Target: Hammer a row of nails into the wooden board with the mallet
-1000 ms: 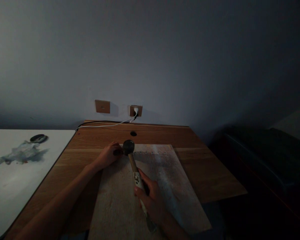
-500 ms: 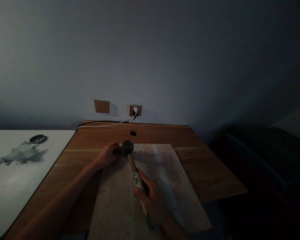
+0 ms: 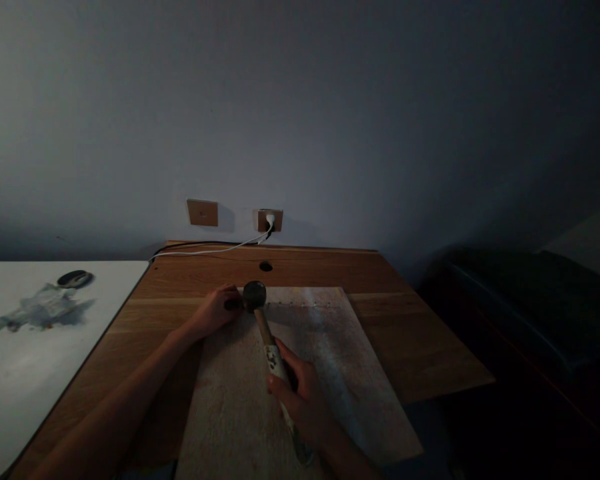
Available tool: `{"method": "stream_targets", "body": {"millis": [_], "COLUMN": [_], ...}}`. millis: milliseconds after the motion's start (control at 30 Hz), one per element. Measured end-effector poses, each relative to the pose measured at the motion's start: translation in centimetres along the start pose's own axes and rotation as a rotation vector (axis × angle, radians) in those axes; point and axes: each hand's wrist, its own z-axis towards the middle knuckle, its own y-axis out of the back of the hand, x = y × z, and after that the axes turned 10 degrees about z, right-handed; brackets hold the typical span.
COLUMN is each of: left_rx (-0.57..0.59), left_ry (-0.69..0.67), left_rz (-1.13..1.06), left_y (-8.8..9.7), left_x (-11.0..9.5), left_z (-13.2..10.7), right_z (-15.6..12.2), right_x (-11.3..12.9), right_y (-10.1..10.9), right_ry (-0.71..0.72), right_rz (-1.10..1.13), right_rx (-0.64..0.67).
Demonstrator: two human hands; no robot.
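Observation:
My right hand (image 3: 303,397) is wrapped round the handle of a mallet (image 3: 254,298), which has a dark round head and a wooden handle partly covered in pale, blotchy wrapping. The head is over the far left part of a pale wooden board (image 3: 240,400). Close beside the head, at the board's far left corner, my left hand (image 3: 220,310) has its fingers curled together; what they hold, if anything, is hidden. Along the board's far edge runs a row of small dark points (image 3: 310,305), too small to make out as nails or holes.
Beneath the board is a wooden desk (image 3: 420,347) with a cable hole (image 3: 266,266). White and black cables run to a wall socket (image 3: 270,220). On the white table (image 3: 25,400) at left are a crumpled cloth or plastic (image 3: 47,307) and a dark round dish (image 3: 75,279).
Almost nothing differs. The whole view has shifted very slightly, while both hands and the mallet keep the same places over the board.

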Motion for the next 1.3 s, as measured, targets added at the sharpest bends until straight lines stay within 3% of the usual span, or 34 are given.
{"method": "stream_targets", "body": {"millis": [233, 333, 433, 567, 900, 1100, 1300], "left_rx": [0.022, 0.006, 0.002, 0.006, 0.015, 0.013, 0.003], "left_ry": [0.018, 0.018, 0.013, -0.016, -0.013, -0.006, -0.011], "left_rz": [0.016, 0.022, 0.006, -0.022, 0.035, 0.031, 0.017], "left_y": [0.1, 0.3, 0.3, 0.3, 0.6, 0.5, 0.4], "left_x": [-0.1, -0.2, -0.2, -0.1, -0.7, -0.5, -0.3], "left_z": [-0.1, -0.2, -0.3, -0.3, -0.2, -0.2, -0.2], "right_z": [0.0, -0.6, -1.1, -1.5, -4.0, -4.2, -4.5], "right_x": [-0.2, -0.1, 0.0, 0.3, -2.4, -1.1, 1.1], "right_y": [-0.1, -0.2, -0.1, 0.1, 0.5, 0.3, 1.2], "right_ry": [-0.018, -0.05, 0.049, 0.154, 0.071, -0.151, -0.201], "right_rz": [0.081, 0.186, 0.253, 0.088, 0.046, 0.156, -0.123], "right_rx": [0.01, -0.079, -0.175, -0.142, -0.297, -0.118, 0.134]}}
